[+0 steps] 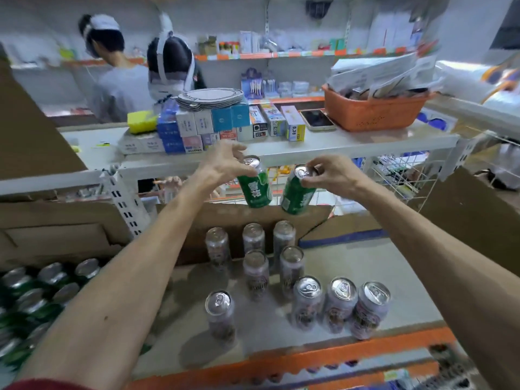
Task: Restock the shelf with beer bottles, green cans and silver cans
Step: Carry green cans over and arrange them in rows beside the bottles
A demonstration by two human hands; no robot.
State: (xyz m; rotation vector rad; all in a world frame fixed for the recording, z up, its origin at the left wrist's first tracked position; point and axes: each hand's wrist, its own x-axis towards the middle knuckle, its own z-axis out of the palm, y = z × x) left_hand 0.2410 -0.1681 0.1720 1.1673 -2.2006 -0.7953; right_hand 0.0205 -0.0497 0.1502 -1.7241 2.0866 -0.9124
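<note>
My left hand (225, 164) grips the top of a green can (254, 187), held tilted in the air above the shelf. My right hand (329, 173) pinches the rim of a second green can (297, 195), also tilted, close beside the first. Below them several silver cans (309, 302) stand upright on the grey shelf board (380, 277), some in a back cluster, three in a front row and one alone (219, 313). At the lower left a cardboard box (56, 237) holds several more green cans (36, 299). No beer bottles are in view.
An orange price rail (323, 356) edges the shelf front. Cardboard (351, 229) lines the shelf's back. The upper shelf (337, 147) carries small boxes, a phone and an orange basket (374, 111). Two people (121, 80) stand beyond it. A wire rack (408, 175) is at right.
</note>
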